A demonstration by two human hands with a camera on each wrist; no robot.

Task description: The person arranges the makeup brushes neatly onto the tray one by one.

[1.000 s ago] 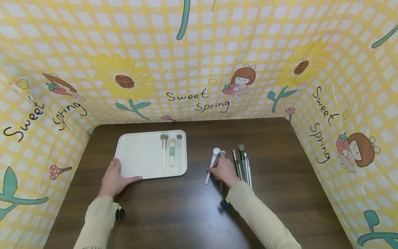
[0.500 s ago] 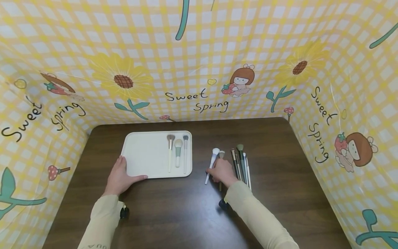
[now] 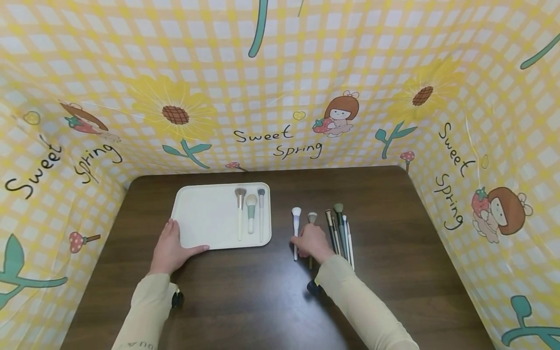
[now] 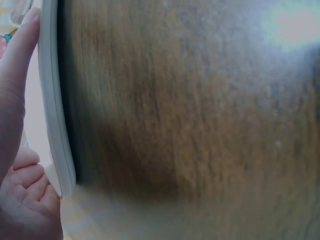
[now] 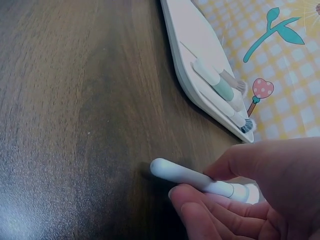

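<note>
My right hand [image 3: 312,242] pinches a white makeup brush [image 3: 296,221] between thumb and fingers at the table's middle. The right wrist view shows the rounded end of its handle [image 5: 172,170] sticking out past the fingertips. Another brush [image 3: 312,218], with a greyish head, lies beside it, partly under the hand. My left hand [image 3: 171,248] holds the near left corner of a white tray [image 3: 201,214], with the thumb along its front rim. On the tray's right side lie a white-handled brush [image 3: 239,214], a green-handled brush [image 3: 251,214] and a slim pale brush [image 3: 261,216].
Several more brushes [image 3: 340,228] lie side by side just right of my right hand, partly hidden by the forearm. The dark wooden table [image 3: 245,301] is enclosed at the back and sides by a yellow checked cloth [image 3: 271,87].
The tray shifts slightly right with my left hand, then stays. The white brush in my right hand swings its head left, from slanted to nearly straight.
</note>
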